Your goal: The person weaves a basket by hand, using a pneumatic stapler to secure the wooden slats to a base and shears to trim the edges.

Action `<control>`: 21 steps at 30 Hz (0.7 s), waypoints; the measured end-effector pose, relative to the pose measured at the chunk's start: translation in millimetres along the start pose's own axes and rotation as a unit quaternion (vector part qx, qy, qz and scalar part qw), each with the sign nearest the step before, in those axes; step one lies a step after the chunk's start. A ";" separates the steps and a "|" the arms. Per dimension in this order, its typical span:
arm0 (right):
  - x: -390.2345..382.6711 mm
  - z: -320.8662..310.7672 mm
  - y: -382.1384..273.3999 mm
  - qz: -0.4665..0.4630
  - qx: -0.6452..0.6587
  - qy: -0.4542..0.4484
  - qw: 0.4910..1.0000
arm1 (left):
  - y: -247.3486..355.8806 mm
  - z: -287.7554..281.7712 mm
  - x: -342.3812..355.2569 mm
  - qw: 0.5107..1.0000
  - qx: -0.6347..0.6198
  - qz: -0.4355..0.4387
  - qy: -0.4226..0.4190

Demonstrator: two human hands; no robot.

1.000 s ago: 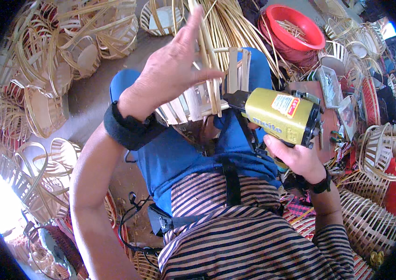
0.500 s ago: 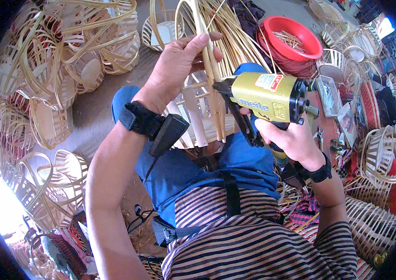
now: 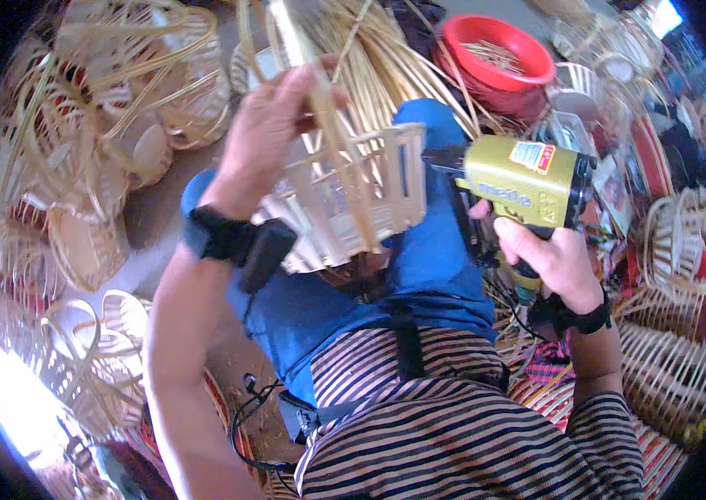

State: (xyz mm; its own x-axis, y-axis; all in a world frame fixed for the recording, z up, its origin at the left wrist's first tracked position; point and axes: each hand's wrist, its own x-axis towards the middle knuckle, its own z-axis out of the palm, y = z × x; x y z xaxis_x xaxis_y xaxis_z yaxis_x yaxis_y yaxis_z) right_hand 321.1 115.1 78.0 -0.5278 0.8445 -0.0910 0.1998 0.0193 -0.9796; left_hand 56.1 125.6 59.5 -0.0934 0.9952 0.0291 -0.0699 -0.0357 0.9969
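My left hand (image 3: 268, 125) is closed round the upright handle of a pale slatted basket (image 3: 407, 183). The basket rests tilted on my lap between my knees, and the handle strip runs down over its near side. Motion blurs the hand and the basket a little. In my right hand (image 3: 548, 254) is a yellow-green nail gun (image 3: 519, 179) with a black nose and magazine. Its nose points left toward the basket and stands apart from it, just right of the rim. The fingers wrap the gun's grip, partly hidden behind it.
Long split canes (image 3: 378, 62) lie beyond the basket. A red basin (image 3: 498, 54) holding short sticks sits far right on coiled reddish material. Finished handled baskets (image 3: 144, 75) are heaped at the left, and more baskets (image 3: 673, 258) stand at the right. A dark cable hangs below the gun.
The nail gun's nose has come away from the handle strip and moved right. My left hand has moved left with the basket, which has turned so more of its slatted side shows.
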 end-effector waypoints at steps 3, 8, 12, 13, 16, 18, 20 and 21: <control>-13.5 -51.2 49.4 0.125 -0.042 0.063 0.989 | 20.0 -23.8 -9.1 0.936 0.343 0.018 0.079; -66.0 -129.6 188.1 0.039 -0.360 0.275 0.891 | 86.0 -48.3 5.6 0.693 0.618 0.369 0.053; -99.4 -145.0 245.2 0.230 -0.457 0.391 0.765 | 122.0 -68.5 25.8 0.378 0.803 0.455 -0.071; -99.8 -149.2 249.7 0.248 -0.460 0.403 0.751 | 123.6 -77.8 31.4 0.325 0.821 0.461 -0.085; -98.2 -160.1 265.8 0.279 -0.459 0.435 0.722 | 109.3 -112.6 56.3 0.422 0.822 0.332 -0.191; -93.8 -166.4 269.8 0.266 -0.481 0.453 0.702 | 106.3 -120.6 46.0 0.394 0.836 0.337 -0.178; -77.2 -172.3 280.8 0.273 -0.553 0.459 0.640 | 108.6 -116.3 34.9 0.380 0.845 0.338 -0.166; -68.5 -174.2 281.0 0.255 -0.584 0.455 0.622 | 111.6 -115.4 29.9 0.379 0.848 0.334 -0.160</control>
State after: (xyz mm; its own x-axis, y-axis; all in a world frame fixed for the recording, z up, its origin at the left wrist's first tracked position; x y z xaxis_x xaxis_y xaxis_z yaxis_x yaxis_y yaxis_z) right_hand 557.2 155.9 -159.9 0.4298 0.8433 0.3227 0.8936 -0.4485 -0.0180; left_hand -69.1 140.8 163.2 0.6167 0.7854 0.0542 0.6279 -0.4492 -0.6355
